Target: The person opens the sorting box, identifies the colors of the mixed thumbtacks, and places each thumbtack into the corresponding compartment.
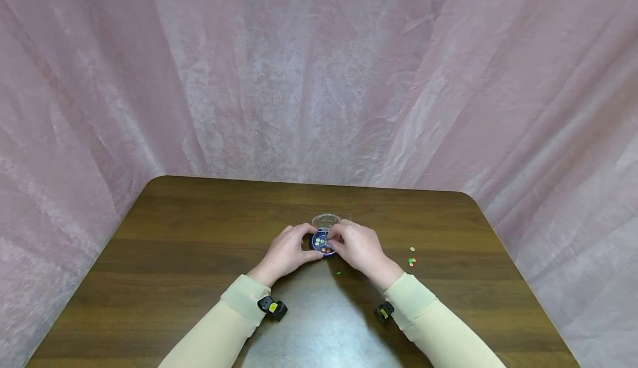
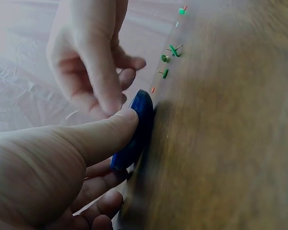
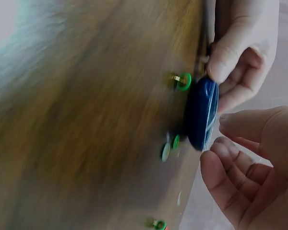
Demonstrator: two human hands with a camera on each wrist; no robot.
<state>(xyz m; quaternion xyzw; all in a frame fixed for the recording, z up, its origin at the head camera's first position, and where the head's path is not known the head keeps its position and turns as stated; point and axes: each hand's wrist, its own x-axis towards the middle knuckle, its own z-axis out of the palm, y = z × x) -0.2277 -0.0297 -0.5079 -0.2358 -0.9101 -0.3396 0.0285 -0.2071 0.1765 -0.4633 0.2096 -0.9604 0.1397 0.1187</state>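
Note:
A small round blue case (image 1: 313,245) stands on the table with its clear lid (image 1: 326,218) raised behind it. Pale and orange thumbtacks (image 1: 325,250) lie inside, in separate sections. My left hand (image 1: 290,249) grips the case from the left, its thumb on the near rim, as the left wrist view also shows with the blue side (image 2: 141,115). Over the right part of the case hovers my right hand (image 1: 358,244), fingers bent. In the right wrist view, the thumb and fingertips of that right hand (image 3: 259,158) are apart, with nothing visible between them.
One green thumbtack (image 1: 339,273) lies on the brown table (image 1: 199,235) in front of the case. Farther right are a pale thumbtack (image 1: 412,249) and a little group of green and orange thumbtacks (image 1: 411,261). A pink curtain (image 1: 299,80) hangs behind the table.

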